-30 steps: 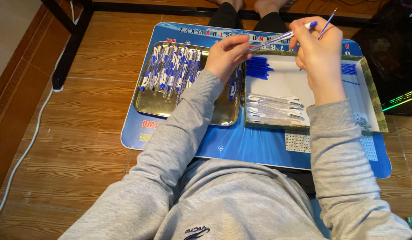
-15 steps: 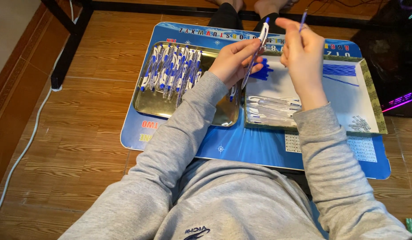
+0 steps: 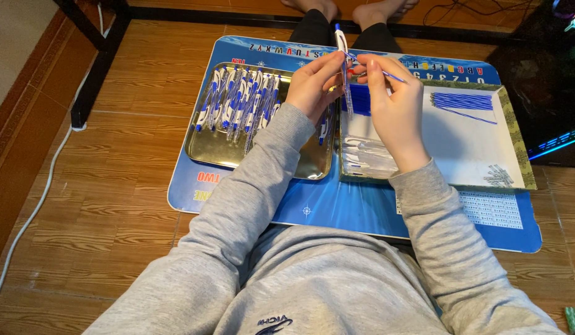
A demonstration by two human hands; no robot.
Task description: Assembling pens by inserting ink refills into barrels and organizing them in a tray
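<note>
Gold metal tray (image 3: 206,158) left of the fingers held many finished blue-and-white pens (image 3: 238,102); left hand (image 3: 312,84) fingers clamped one clear pen barrel (image 3: 343,56), right hand (image 3: 396,108) fingers pinched a thin blue refill (image 3: 386,75); loose blue refills (image 3: 464,102) remained.

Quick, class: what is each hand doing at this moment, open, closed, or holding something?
Left hand: closed around an upright white-and-blue plastic pen barrel.
Right hand: fingers pinched on a thin blue ink refill pointing toward the barrel.
</note>
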